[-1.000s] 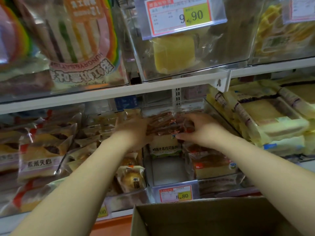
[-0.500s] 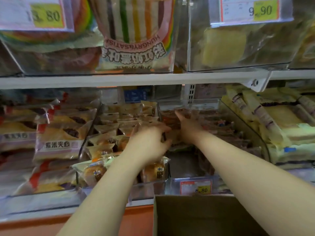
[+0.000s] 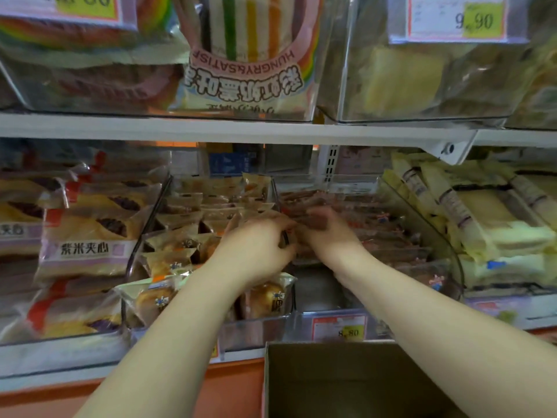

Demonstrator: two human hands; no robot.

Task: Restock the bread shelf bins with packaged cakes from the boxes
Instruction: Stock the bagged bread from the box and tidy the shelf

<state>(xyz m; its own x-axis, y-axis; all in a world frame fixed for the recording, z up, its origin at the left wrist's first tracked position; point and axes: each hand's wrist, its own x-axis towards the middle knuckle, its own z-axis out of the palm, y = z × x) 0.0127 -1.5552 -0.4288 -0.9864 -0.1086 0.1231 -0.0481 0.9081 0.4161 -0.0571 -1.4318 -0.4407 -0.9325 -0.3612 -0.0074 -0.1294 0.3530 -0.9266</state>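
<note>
Now almost touching each other: left hand point(image 3: 256, 245) and right hand point(image 3: 328, 233), reaching deep into the clear bin point(image 3: 452, 260) behind the price tag point(image 3: 339, 327), at 12 o'clock from the open box point(image 3: 346, 384). One second ago held wider apart, one at each end of a bundle of packs; half a second ago already stretched further inside. Right fingers curled over the top of the brown cakes point(image 3: 391, 236), at the back left of the stack. Left fingers curled as well, close against the end of the stack near the bin wall, but cannot tell whether really pinching a pack or only pushing it. Cakes lying in rows in the bin, from the hands toward 3 o'clock, with a bare patch of bin floor at 6 o'clock from the hands. Probably a bundle just put down and now being squeezed into line. Next, likely letting go and returning to the box for more, with room left at the front of the bin.
</note>
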